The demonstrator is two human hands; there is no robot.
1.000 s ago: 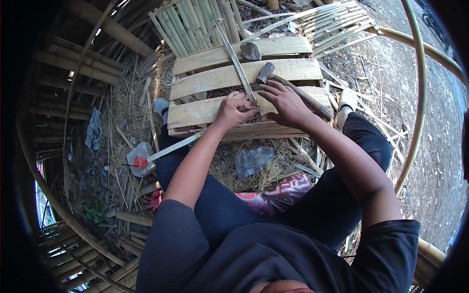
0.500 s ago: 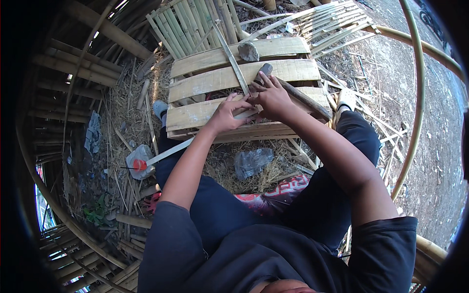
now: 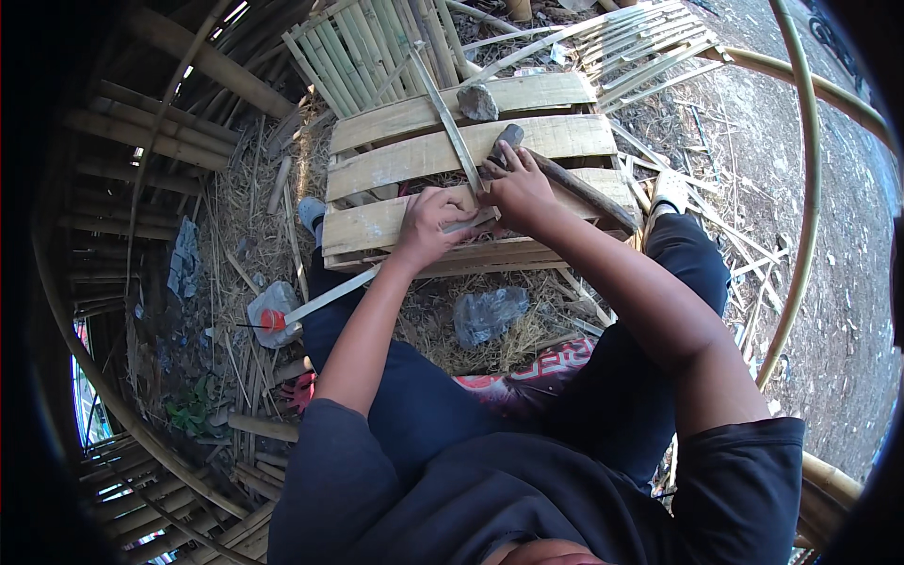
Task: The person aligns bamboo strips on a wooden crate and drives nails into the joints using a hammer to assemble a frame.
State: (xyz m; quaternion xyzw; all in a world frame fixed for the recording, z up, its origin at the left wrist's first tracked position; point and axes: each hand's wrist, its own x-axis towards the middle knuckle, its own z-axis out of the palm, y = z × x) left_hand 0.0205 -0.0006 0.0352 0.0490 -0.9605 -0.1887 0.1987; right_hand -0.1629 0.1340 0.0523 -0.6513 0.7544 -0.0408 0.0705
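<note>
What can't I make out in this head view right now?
Head view:
- Long strip slanting over the crate: near end hidden by the hands, left and right.
- Pale strip at lower left: partly behind the left forearm.
- Right palm: turned away, so its grip is unclear.
- Hammer: head partly covered by right fingers.
- Printed item: partly covered by the legs.

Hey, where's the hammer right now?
In the head view, the hammer lies toward the right side of the slatted wooden crate, just below the grey stone, its head by the right hand.
</note>
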